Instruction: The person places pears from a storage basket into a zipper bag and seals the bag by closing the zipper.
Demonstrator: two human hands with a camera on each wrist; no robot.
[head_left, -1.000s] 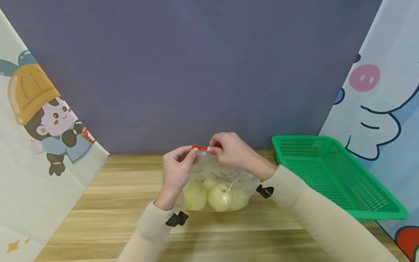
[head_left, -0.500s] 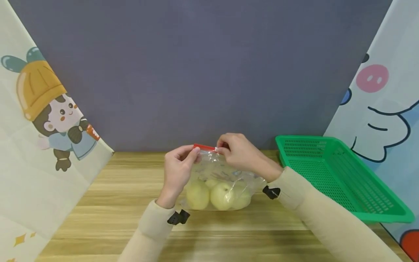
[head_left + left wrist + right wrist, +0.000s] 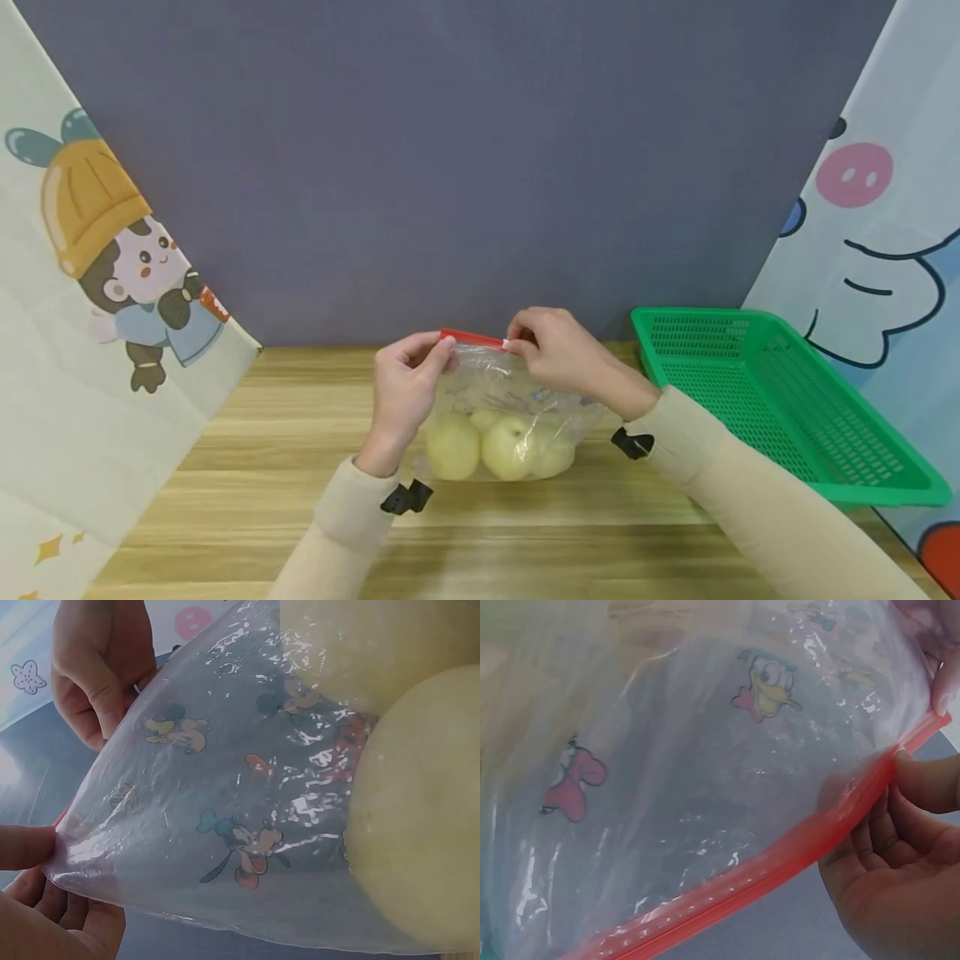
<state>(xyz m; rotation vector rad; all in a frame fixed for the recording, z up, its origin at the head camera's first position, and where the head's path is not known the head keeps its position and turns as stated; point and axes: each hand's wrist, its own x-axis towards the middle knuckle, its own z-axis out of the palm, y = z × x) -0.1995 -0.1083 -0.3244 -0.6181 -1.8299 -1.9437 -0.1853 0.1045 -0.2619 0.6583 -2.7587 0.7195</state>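
Note:
A clear zip bag (image 3: 487,375) with printed cartoon figures stands on the table, its red zip strip (image 3: 476,337) uppermost. Several round, pale yellow-green fruits (image 3: 506,450) fill its lower part. At the strip's left end, my left hand (image 3: 405,383) pinches the corner between thumb and fingers. My right hand (image 3: 555,350) pinches a small white slider (image 3: 511,344) farther along the strip. Beyond it, in the right wrist view, more red strip (image 3: 765,881) runs on past my right thumb (image 3: 930,780). Cartoon prints (image 3: 244,851) show on the film in the left wrist view.
A green perforated plastic basket (image 3: 817,442) stands on the right of the wooden table (image 3: 300,433). A dark grey panel (image 3: 465,167) rises behind, with cartoon-printed sheets (image 3: 67,333) along both sides.
My right hand has moved right along the red strip with the white slider, so a longer stretch of strip shows between the hands. My left hand keeps its pinch on the corner.

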